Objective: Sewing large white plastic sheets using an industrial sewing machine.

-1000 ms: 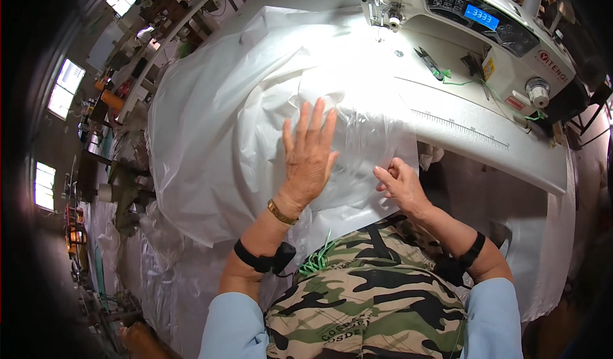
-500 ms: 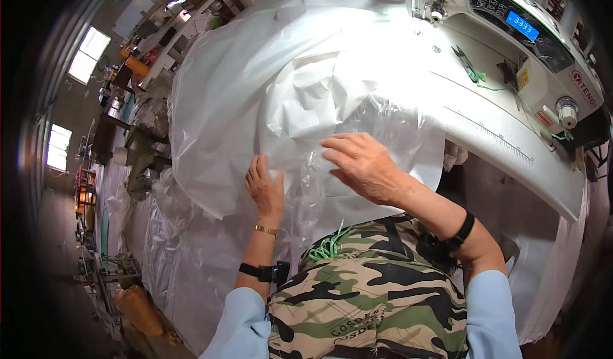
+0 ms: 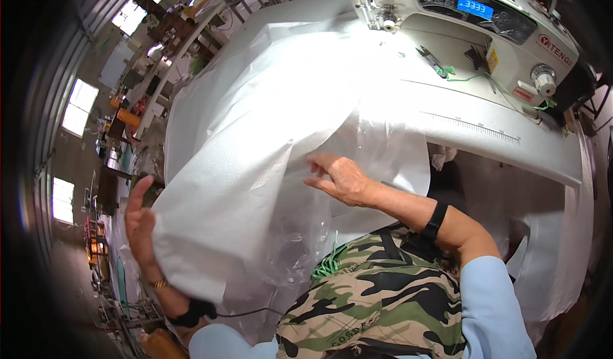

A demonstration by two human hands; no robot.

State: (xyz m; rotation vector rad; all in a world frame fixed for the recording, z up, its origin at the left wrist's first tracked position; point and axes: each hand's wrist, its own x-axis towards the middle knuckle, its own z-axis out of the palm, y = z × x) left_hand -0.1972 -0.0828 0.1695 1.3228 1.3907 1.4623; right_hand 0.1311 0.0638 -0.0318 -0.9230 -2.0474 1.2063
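Note:
A large white woven plastic sheet (image 3: 223,174) spreads over the sewing table, with one broad fold hanging toward me on the left. At the outer left edge of that fold is my left hand (image 3: 142,222), raised, its fingers apart and slightly blurred. My right hand (image 3: 345,179) hovers over the middle with bent fingers and thumb apart, nothing between them. Its fingertips are close to the sheet; whether they touch it I cannot tell. Thin clear plastic film (image 3: 297,241) lies crumpled below the fold. The sewing machine (image 3: 472,21) stands at the far right, its lamp lighting the sheet.
Thread snips (image 3: 432,61) with green thread lie on the machine bed. A printed ruler scale (image 3: 476,126) runs along the table's front edge. Green threads (image 3: 329,263) rest on my camouflage apron (image 3: 383,295). Cluttered racks stand at the far left.
My left hand has swung out to the left, and the white sheet has been turned over into a broad fold on that side. My right hand has shifted slightly left and down.

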